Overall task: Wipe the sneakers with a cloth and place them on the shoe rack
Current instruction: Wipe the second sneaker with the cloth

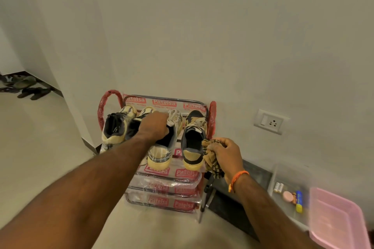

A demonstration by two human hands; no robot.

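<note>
We are near the end: our left hand (154,125) grips the last sneaker (162,147) on the shoe rack (162,190) beside the others, while our right hand (225,154) clutches the cloth (211,160).

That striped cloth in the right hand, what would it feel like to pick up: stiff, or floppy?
Probably floppy: the cloth bunches in the right hand and its free end droops below the fingers. Likely light too, since a loose grip carries it. It seems unlikely to slip, as the weave looks soft and fuzzy, though the picture is too blurred to be sure.
</note>
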